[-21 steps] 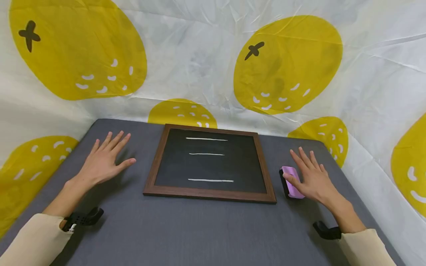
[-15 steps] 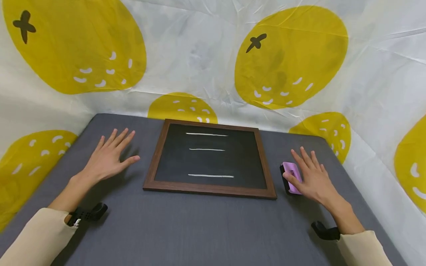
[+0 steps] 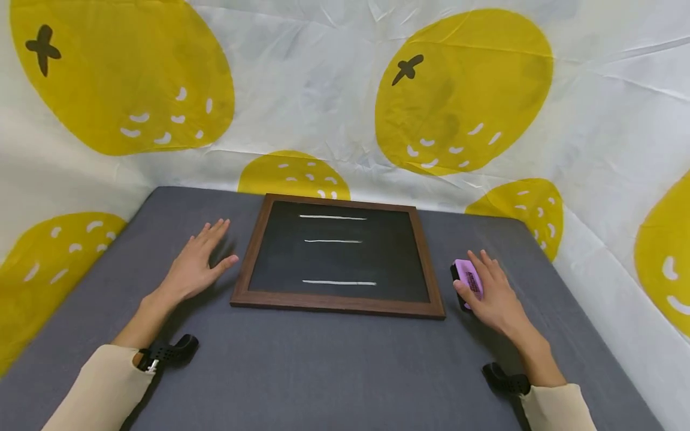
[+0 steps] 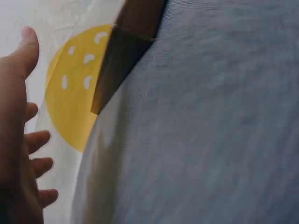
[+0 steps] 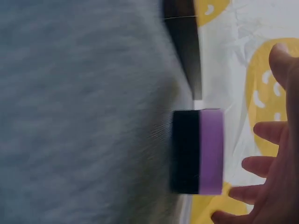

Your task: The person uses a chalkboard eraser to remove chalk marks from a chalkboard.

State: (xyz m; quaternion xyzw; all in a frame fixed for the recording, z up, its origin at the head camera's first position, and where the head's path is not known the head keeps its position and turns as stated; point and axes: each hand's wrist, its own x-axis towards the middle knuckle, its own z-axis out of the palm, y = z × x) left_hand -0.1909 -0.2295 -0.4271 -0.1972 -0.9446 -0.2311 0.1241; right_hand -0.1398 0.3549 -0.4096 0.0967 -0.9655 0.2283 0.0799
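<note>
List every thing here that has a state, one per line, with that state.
chalkboard: flat on the grey table, three white chalk lines on it, unwiped.
purple eraser: on the table right of the chalkboard, dark pad side facing the board.
right hand: fingers straight, over the eraser, no grip visible.
left hand: open, beside the chalkboard's left frame.

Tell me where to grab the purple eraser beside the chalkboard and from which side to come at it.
Grip the purple eraser across its two long sides, coming down from above. It lies flat on the grey table, purple back up and black felt down, so the sides are free. The right hand already hovers over it; the thumb would go on the side facing the chalkboard, the fingers on the far side.
</note>
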